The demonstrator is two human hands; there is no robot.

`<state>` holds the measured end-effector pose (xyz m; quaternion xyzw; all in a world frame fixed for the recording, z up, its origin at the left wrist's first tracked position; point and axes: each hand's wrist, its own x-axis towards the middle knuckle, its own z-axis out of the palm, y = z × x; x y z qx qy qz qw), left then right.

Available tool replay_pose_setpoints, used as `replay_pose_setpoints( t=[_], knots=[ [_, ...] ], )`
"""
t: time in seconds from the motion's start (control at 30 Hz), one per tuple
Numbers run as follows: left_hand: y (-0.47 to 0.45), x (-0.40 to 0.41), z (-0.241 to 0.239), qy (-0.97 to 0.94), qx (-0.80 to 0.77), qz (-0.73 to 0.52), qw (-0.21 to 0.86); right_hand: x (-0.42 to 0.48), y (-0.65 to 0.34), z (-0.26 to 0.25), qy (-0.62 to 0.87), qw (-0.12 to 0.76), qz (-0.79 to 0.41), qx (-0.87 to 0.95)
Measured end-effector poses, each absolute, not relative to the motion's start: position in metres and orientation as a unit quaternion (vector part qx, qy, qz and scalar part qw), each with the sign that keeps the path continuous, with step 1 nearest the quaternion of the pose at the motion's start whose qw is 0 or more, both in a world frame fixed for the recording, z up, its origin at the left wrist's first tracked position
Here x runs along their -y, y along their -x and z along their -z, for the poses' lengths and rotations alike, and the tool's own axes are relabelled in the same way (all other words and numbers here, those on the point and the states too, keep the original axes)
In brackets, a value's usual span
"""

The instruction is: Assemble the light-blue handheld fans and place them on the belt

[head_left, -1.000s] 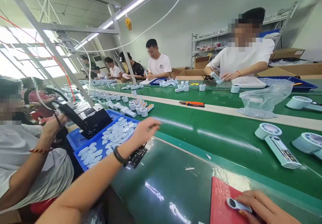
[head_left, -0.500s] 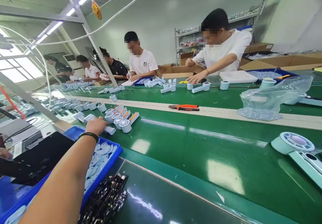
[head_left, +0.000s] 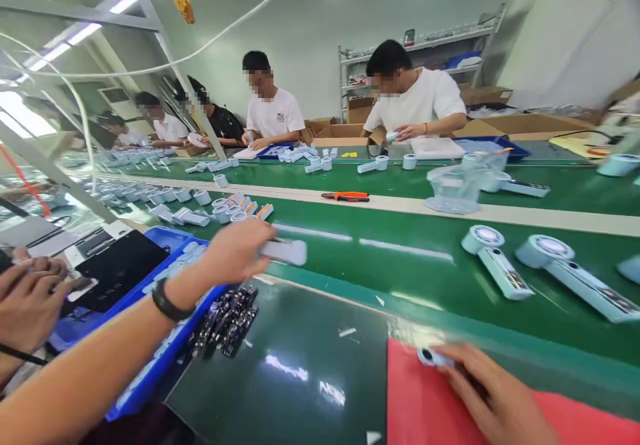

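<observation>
My left hand (head_left: pixel 243 248) reaches over the near edge of the green belt, fingers closed on a pale fan handle (head_left: pixel 286 251). The handle sticks out to the right; its other end is hidden by my hand. Over a red mat (head_left: pixel 407 398) at the lower right is my right hand (head_left: pixel 493 388), slightly blurred. Its fingers are on a small pale blue plastic part (head_left: pixel 434 358) with a black oval at its tip, the rest covered. Handheld fans (head_left: pixel 500 268) lie on the belt ahead of my right hand.
A blue tray (head_left: pixel 167 338) of pale pieces and a heap of circuit boards (head_left: pixel 227 321) lie by my left arm. Orange-handled pliers (head_left: pixel 347 196) rest on the belt's middle strip. Another person's hands (head_left: pixel 33 295) are at the far left. Co-workers sit opposite.
My left hand has moved right, away from the cluster of fans, carrying the fan handle. My right hand and the red mat have come into view as the camera shifted.
</observation>
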<state>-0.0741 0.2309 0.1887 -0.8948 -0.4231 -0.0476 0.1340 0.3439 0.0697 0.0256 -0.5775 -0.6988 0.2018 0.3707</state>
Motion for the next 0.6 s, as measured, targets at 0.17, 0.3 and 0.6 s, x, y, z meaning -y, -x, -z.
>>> replay_pose_setpoints(
  t=[0.17,0.3,0.6],
  knots=[
    [-0.078,-0.134,-0.123,0.968,0.187,0.129,0.108,-0.068,-0.353,-0.053,0.644,0.450,-0.254,0.564],
    [-0.130,-0.101,-0.088,0.967,0.168,0.182,0.052,-0.037,-0.370,-0.072,0.651,0.484,-0.236,0.535],
    [-0.122,-0.096,-0.080,0.927,0.245,0.234,-0.161,-0.002,-0.341,-0.095,0.611,0.308,-0.181,0.707]
  ],
)
